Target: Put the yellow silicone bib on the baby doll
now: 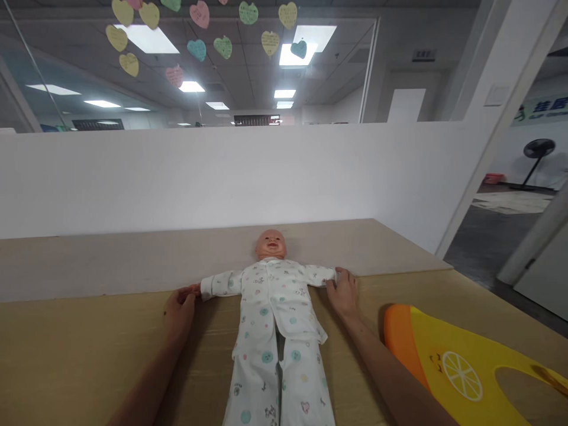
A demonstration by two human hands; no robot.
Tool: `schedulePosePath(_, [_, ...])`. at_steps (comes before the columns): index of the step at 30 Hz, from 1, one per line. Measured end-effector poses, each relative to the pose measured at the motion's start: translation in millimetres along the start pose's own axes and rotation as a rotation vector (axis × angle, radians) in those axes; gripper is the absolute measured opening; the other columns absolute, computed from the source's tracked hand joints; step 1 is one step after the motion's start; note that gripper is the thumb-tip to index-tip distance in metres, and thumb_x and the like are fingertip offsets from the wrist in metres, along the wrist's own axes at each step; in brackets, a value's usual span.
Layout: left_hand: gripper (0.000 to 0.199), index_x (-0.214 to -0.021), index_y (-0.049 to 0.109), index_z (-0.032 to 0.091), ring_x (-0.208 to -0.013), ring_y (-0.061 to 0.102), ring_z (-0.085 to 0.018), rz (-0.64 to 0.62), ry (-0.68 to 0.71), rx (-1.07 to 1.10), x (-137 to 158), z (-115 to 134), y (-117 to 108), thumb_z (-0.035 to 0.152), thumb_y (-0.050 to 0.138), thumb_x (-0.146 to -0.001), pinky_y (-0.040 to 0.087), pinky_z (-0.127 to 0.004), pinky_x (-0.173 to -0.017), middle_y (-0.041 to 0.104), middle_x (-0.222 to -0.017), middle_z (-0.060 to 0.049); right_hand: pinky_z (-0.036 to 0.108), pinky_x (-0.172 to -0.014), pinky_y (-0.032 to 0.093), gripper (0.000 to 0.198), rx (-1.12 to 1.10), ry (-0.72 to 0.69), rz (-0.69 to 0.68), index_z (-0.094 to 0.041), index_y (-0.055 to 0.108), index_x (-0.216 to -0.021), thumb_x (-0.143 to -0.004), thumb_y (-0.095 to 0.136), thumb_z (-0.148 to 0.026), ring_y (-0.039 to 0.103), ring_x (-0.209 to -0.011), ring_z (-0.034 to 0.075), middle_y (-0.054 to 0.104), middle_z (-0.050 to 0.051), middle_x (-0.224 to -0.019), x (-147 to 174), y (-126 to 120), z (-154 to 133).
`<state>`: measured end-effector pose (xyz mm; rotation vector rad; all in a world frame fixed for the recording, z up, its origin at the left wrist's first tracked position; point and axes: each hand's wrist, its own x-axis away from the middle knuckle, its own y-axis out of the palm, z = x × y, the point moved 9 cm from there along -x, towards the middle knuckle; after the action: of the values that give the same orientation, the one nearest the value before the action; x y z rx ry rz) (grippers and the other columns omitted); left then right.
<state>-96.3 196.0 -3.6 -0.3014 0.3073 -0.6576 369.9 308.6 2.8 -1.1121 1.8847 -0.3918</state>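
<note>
White two-piece pajamas [288, 322], printed with mint-green dots and small pastel figures, clothe a bald baby doll [271, 244] lying face up on a light-brown table [89, 349], its head toward a white wall [199, 177] and its arms stretched wide. Long sleeves lie nearly straight, the top's hem flares loosely at the hips, and the trouser legs run out of view at the lower edge. A person's left hand [180, 307], fingers curled closed, holds the doll's bare hand just beyond one cuff; the right hand [344, 291], fingers bent, grasps the opposite sleeve's end, hiding the doll's other hand.
</note>
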Motion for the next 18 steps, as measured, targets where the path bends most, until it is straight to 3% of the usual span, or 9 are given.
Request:
schedulePosePath(7, [0.024,-0.087,0.062,0.021,-0.091,0.067,-0.023,-0.087,0.015,0.104,-0.5,-0.3,8.9,0.021,0.051,-0.067,0.05,-0.036,-0.088,0.072,-0.09,-0.005,0.042,-0.095,0.034,0.04,0.012,0.006,-0.004,-0.005,0.052,-0.113,-0.081,0.041,-0.026,0.047,-0.109,0.033,0.057,0.021,-0.112,-1.0,1.4,1.3])
schedulePosePath(18, [0.022,-0.08,0.06,0.021,-0.087,0.067,-0.022,-0.116,0.042,0.173,3.9,10.8,11.2,0.023,0.053,-0.06,0.052,-0.034,-0.086,0.072,-0.084,-0.004,0.04,-0.096,0.033,0.04,0.023,0.014,-0.027,-0.006,0.051,-0.114,-0.081,0.042,-0.026,0.046,-0.11,0.032,0.056,0.019,-0.114,0.9,-0.2,-1.6])
